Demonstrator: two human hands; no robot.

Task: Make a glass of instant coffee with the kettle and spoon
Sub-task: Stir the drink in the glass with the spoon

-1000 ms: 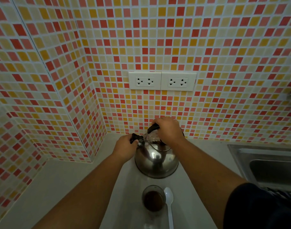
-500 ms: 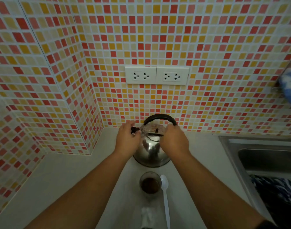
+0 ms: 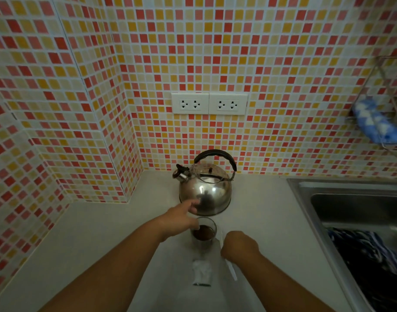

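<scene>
Head view: right hand clenched the spoon, left hand loosely steadied the glass. Stirring looked next, needing care.

Glossy metal kettle — clear glass

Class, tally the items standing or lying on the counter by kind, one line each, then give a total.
Kettle: 1
Glass: 1
Spoon: 1
Sachet: 1
Total: 4
</scene>
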